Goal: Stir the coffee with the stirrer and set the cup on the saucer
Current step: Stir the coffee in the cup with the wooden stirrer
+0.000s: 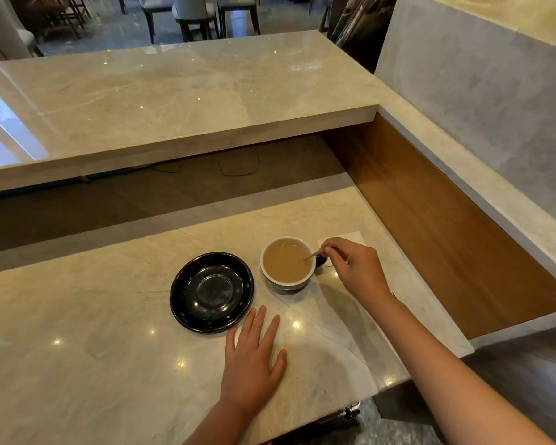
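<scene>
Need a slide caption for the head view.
Right hand stirs coffee cup with stirrer; left hand flat beside empty black saucer.

Stirrer dips into coffee cup beside black saucer.

Marble counters, wood panel, chairs

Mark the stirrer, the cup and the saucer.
stirrer (315,254): head view, middle of the wooden stick above the coffee.
cup (284,285): head view, white outer wall, near side.
saucer (187,311): head view, black rim, near-left.
</scene>
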Available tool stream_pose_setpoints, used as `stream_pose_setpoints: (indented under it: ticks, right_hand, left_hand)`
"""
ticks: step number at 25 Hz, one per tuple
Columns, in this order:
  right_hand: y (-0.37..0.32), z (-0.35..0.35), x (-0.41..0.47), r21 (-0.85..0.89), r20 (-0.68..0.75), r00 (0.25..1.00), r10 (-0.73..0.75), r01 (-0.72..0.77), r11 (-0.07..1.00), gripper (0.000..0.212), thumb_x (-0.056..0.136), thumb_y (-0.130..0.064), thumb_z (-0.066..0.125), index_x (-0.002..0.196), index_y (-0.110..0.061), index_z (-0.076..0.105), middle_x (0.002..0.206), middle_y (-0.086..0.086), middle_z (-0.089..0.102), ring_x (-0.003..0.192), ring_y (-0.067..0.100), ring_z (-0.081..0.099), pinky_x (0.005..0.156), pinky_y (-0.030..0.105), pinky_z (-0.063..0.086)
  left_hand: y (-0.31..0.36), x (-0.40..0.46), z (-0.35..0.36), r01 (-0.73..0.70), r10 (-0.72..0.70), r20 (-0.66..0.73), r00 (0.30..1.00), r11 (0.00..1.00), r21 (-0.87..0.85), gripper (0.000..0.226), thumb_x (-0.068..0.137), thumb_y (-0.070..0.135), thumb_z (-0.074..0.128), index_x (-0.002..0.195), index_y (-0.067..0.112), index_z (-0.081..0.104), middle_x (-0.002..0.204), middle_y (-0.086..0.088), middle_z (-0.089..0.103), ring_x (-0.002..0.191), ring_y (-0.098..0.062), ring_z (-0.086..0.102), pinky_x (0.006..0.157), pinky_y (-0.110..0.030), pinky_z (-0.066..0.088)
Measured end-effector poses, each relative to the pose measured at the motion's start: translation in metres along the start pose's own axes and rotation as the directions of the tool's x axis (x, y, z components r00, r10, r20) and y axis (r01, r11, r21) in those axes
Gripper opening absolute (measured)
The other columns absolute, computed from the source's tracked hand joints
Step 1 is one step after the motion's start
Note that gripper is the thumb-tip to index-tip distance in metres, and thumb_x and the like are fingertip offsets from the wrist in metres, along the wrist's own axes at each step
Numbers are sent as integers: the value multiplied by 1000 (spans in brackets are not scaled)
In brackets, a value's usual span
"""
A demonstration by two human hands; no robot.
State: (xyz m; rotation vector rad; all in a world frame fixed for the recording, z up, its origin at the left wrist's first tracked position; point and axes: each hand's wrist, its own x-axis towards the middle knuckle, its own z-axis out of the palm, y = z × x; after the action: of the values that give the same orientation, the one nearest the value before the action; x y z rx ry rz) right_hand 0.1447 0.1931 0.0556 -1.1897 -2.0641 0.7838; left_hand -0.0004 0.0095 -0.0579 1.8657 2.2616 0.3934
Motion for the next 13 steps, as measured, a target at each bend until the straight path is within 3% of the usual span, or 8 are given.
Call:
stream_pose_setpoints:
  ticks: [3, 7, 13]
  right_hand:
    - [3, -1, -8, 52, -8, 998, 69, -69, 996, 13, 86, -4, 58, 83, -10, 69, 77, 7, 73, 71, 18, 67, 63, 18, 46]
    - [-1, 16, -15, 363, 27, 964, 265, -256, 896, 16, 87, 1, 55, 81, -7, 68, 76, 12, 71, 70, 12, 71, 71, 25, 57]
    - [-8, 42, -9, 550, -77, 906, 416, -309, 776, 20, 89, -3, 55, 81, -15, 68, 81, 15, 73, 72, 13, 71, 66, 18, 57]
  left_hand:
    - [0, 0, 0, 0, 0, 0, 1000, 1000, 0, 58, 90, 51, 34, 143, 31, 28, 154, -2, 20, 139, -15, 4, 109, -40, -4]
    - [1, 0, -2, -10, 10, -6, 1000, 1000, -11, 57, 89, 49, 36, 142, 28, 33, 151, -4, 27, 139, -18, 12, 108, -41, 1]
    - [2, 0, -4, -8, 8, -3, 1000, 1000, -14, 56, 88, 48, 37, 141, 28, 35, 151, -5, 29, 138, -19, 15, 108, -43, 5]
